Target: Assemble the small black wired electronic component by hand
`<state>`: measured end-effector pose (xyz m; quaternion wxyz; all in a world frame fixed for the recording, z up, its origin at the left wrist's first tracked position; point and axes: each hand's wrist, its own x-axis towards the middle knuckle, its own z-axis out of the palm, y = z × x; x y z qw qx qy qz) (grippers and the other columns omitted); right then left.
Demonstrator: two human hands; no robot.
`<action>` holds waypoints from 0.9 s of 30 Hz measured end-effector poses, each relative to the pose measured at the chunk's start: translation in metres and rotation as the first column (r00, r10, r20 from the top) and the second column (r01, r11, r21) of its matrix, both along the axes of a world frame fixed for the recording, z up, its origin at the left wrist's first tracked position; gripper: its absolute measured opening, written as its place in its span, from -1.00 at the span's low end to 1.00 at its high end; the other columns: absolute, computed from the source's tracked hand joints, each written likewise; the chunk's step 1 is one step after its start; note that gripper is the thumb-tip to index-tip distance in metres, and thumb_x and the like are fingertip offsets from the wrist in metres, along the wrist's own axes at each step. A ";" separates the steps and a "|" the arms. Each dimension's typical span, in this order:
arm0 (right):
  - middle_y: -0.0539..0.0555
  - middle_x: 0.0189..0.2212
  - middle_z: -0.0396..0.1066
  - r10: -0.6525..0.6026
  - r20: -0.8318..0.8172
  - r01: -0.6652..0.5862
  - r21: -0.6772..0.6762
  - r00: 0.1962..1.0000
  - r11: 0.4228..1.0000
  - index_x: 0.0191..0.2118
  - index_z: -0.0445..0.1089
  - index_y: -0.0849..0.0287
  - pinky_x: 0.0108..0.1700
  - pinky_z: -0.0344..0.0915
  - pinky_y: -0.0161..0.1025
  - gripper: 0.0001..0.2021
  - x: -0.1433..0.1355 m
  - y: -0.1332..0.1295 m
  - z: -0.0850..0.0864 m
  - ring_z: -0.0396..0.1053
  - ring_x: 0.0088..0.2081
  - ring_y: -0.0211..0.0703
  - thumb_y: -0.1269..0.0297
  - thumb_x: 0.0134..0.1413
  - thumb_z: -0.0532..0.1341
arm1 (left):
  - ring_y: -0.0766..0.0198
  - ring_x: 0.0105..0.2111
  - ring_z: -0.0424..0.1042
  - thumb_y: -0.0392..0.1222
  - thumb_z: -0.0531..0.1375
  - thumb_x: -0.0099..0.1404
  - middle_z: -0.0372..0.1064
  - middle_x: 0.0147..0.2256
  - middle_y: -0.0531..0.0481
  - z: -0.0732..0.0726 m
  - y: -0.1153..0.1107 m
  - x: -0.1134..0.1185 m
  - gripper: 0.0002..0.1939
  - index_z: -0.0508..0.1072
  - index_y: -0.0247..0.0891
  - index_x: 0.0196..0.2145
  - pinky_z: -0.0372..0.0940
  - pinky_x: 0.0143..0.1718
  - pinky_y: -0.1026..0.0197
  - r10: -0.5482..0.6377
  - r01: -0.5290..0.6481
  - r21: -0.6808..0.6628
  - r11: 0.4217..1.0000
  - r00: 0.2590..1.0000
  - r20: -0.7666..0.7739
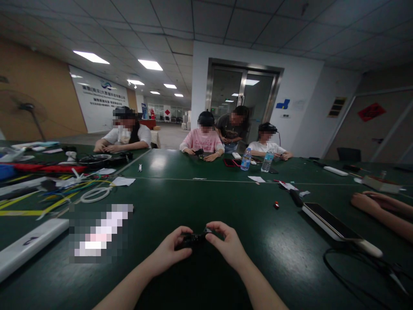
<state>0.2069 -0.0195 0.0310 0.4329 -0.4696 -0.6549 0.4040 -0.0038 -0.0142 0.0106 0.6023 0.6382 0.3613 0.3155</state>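
A small black object (194, 239) with a shiny surface lies between my two hands, just above the green tabletop; its kind is too dark to make out. My left hand (171, 250) closes on its left end, thumb below and fingers above. At its right end, the thumb and forefinger of my right hand (225, 242) pinch a small greyish part (207, 231). Whether that part is joined to the black object I cannot tell.
Left are a white power strip (30, 247), a blurred-out item (103, 232) and coiled cable (95, 195). Right are a phone (332, 220), black cable (351, 275) and another person's hands (368, 203). Beyond stand two water bottles (245, 160); several people are across the table.
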 end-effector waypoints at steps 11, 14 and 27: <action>0.07 -0.22 0.43 -0.059 -0.046 0.060 0.023 0.997 0.998 -0.18 0.39 0.11 0.02 0.17 -0.04 -0.72 0.009 0.006 -0.005 0.36 -0.12 -0.06 0.22 -0.10 0.25 | 0.24 -0.28 0.35 -0.17 0.25 0.10 0.36 -0.22 -0.01 -0.011 0.004 -0.002 -0.56 0.18 -0.18 -0.10 0.17 -0.31 0.24 -0.027 0.026 0.007 1.000 0.998 0.051; 0.08 -0.21 0.43 -0.069 -0.059 0.071 0.027 0.996 0.997 -0.17 0.39 0.10 0.02 0.18 -0.03 -0.71 0.012 0.007 -0.006 0.36 -0.12 -0.06 0.21 -0.10 0.25 | 0.25 -0.31 0.35 -0.16 0.25 0.10 0.36 -0.23 -0.01 -0.012 0.005 -0.002 -0.55 0.18 -0.19 -0.09 0.16 -0.32 0.24 -0.019 0.019 0.006 1.000 0.999 0.040; 0.07 -0.22 0.40 -0.104 -0.153 0.107 0.011 0.983 0.994 -0.15 0.37 0.11 -0.03 0.25 -0.07 -0.66 0.024 0.013 -0.011 0.36 -0.15 -0.09 0.12 -0.10 0.26 | 0.23 -0.26 0.36 -0.18 0.23 0.12 0.35 -0.18 -0.01 -0.002 0.000 -0.003 -0.56 0.18 -0.17 -0.07 0.19 -0.26 0.20 -0.024 0.024 -0.017 1.000 1.000 0.002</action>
